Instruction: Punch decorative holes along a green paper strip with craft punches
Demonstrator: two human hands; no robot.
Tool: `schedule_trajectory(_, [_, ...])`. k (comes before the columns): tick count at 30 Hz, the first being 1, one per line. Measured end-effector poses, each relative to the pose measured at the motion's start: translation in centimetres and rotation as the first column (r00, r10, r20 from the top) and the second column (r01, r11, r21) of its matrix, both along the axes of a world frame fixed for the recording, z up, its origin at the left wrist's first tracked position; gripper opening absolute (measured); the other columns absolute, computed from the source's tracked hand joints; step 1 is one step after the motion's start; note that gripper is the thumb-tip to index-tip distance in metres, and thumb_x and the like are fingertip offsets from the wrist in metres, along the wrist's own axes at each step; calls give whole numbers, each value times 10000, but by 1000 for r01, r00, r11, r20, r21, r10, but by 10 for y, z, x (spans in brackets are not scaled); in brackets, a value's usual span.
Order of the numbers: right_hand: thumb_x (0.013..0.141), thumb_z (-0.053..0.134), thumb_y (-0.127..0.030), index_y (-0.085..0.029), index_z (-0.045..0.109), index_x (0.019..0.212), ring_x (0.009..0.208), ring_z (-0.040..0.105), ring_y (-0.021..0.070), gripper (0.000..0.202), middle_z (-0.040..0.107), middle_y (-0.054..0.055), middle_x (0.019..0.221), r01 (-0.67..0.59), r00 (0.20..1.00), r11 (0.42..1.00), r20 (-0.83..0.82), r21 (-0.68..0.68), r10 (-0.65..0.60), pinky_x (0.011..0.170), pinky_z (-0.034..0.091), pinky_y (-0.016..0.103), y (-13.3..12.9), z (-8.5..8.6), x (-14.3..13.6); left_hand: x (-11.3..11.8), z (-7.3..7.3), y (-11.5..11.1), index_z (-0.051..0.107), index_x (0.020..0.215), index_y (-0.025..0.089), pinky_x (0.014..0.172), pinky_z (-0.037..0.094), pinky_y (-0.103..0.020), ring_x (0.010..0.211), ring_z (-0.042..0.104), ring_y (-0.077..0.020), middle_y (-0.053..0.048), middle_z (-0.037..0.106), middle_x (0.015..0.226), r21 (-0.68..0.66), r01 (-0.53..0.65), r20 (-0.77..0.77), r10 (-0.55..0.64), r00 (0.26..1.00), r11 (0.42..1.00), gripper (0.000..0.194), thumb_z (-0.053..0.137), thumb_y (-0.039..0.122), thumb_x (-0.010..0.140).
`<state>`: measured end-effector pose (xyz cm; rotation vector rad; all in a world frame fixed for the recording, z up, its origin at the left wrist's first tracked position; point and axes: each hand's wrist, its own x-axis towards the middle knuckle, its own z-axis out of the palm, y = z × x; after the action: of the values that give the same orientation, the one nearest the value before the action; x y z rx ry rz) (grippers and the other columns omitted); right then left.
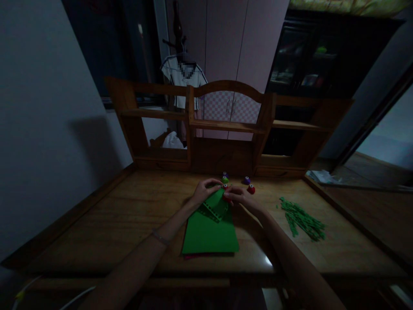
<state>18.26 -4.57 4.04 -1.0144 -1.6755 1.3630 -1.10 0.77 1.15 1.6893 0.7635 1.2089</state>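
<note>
Here, both hands are working a folded green sheet [215,206] at the far edge of a green paper stack [209,234].

The left hand [204,190] is curling its fingers over the sheet's top edge, and the right hand [241,196] is pinching what seems to be a red punch [226,197] against it. A red punch [251,189], purple punch [247,180] and green punch [225,179] are sitting just beyond; green paper strips [301,218] are lying well apart on the tabletop [129,215].
</note>
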Motion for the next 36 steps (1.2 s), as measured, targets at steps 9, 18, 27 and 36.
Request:
schedule_trajectory(9, [720,642,-503,-160,621,829,556,443,95,361,556,-2,720,17,999,1000,41,21,-18,501,306,228,3,-4,1,0,2,-2,686,918,156,836,447,-308,927,611,-209,-75,686,975,-22,9,25,-8,1000,1000,285,665,361,723])
schedule_trajectory(18, [736,635,-488,-173,645,828,500,394,76,328,566,0,706,38,995,998,94,40,-41,432,228,217,2,-5,1,1,1,-1,648,1011,160,792,463,-300,901,622,-200,-80,680,999,-168,53,174,-23,984,984,378,680,383,707])
schedule_trajectory(27, [708,651,-510,-192,637,856,467,375,72,351,557,-15,669,135,988,989,70,55,-139,422,230,217,3,-4,1,0,4,0,570,1166,190,766,492,-297,941,626,-214,-106,632,1107,-298,134,332,-29,943,945,487,659,409,740])
schedule_trajectory(36, [691,652,-537,-217,591,901,398,329,78,387,414,-72,482,375,925,923,-108,83,-365,389,225,222,11,-7,3,9,-8,2,512,1223,186,799,513,-363,952,632,-235,-134,598,1187,-394,292,407,-119,906,872,564,685,403,732])
